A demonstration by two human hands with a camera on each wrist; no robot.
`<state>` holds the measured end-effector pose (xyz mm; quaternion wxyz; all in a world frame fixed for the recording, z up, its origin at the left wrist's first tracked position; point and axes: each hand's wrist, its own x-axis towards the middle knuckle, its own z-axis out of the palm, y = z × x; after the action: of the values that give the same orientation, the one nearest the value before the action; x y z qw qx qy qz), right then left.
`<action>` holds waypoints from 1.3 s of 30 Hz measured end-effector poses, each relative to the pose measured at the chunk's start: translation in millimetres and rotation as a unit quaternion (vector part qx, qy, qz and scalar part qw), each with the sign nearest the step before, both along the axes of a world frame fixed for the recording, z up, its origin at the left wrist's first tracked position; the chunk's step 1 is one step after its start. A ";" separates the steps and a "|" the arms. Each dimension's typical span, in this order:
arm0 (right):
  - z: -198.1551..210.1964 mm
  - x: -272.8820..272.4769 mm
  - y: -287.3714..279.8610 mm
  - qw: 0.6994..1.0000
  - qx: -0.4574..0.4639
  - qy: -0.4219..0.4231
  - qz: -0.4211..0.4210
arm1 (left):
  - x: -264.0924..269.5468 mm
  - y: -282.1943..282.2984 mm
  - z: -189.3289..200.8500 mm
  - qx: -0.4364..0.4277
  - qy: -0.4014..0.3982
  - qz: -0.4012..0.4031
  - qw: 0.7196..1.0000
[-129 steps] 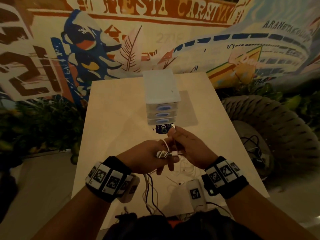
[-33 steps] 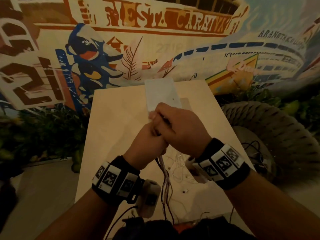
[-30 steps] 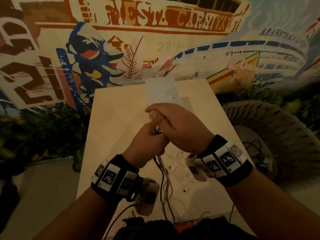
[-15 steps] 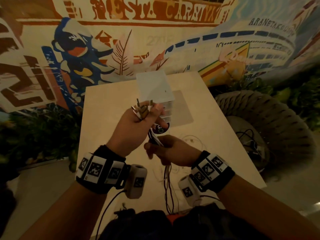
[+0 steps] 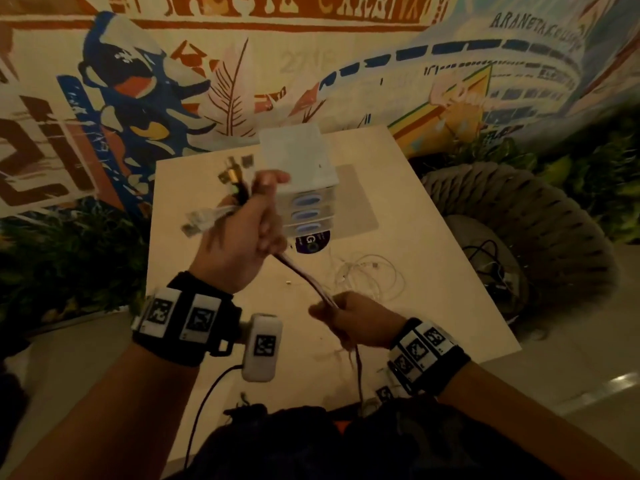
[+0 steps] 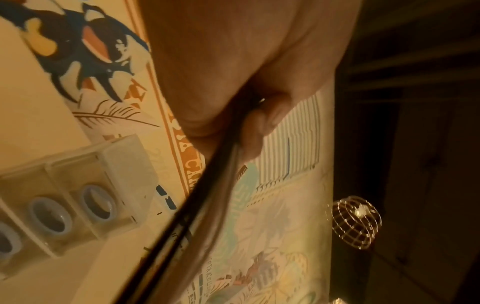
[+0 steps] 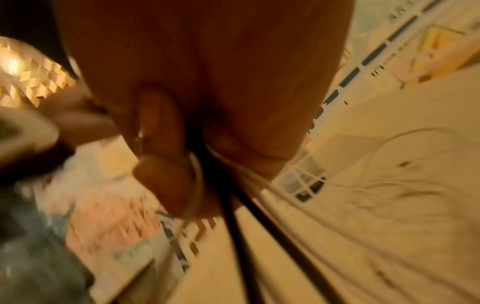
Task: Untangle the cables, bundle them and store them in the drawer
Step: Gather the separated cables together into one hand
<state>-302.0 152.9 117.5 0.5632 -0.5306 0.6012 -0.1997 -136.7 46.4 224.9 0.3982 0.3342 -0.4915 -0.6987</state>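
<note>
My left hand (image 5: 247,230) is raised above the table and grips a bunch of cables (image 5: 301,275) near their plug ends (image 5: 214,216), which stick out up and left of the fist. The cables run taut down to my right hand (image 5: 349,318), which grips them lower, near the table's front edge. Below it they hang off the table. In the left wrist view the cables (image 6: 197,201) leave my curled fingers. In the right wrist view, dark and white cables (image 7: 228,201) pass through my closed fingers. A small white drawer unit (image 5: 304,188) with all three drawers closed stands behind my left hand.
A loose tangle of thin white cable (image 5: 370,275) lies on the pale table (image 5: 194,271), right of centre. A dark round sticker (image 5: 311,242) sits before the drawer unit. A woven basket seat (image 5: 530,237) with black cables stands right of the table. A mural wall is behind.
My hands, joined at the cables a second ago, have drawn apart: the left rose with the plug ends, the right slid down the cables toward me, pulling them straight.
</note>
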 end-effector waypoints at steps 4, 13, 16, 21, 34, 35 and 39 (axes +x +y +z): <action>-62.6 -23.1 50.5 0.996 0.086 0.019 0.026 | 11.7 -16.4 -3.2 0.103 0.024 0.012 0.994; -132.6 -62.6 124.4 0.975 0.197 0.102 0.007 | 9.6 -13.1 -34.4 0.146 -0.010 0.028 0.989; -140.7 -74.7 132.0 0.969 0.222 0.098 -0.044 | 6.1 -8.4 -39.6 0.154 0.000 -0.001 0.988; -157.7 -83.6 136.2 0.965 0.199 0.161 0.049 | -1.3 5.3 -57.0 0.176 -0.019 -0.062 0.982; -121.9 -116.9 90.9 0.975 0.087 0.204 0.017 | 13.3 16.1 -88.6 0.214 -0.073 -0.059 0.972; -121.2 -119.8 80.5 0.975 0.050 0.213 -0.033 | 13.5 17.3 -90.3 0.216 -0.073 -0.060 0.972; -115.7 -133.5 21.2 0.953 -0.084 0.224 -0.185 | 12.6 21.9 -94.8 0.210 -0.075 -0.064 0.973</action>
<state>-435.4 174.1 1.8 0.3203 -0.4865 0.7806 -0.2265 -124.1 68.3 130.1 0.2360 0.4296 -0.3828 -0.7831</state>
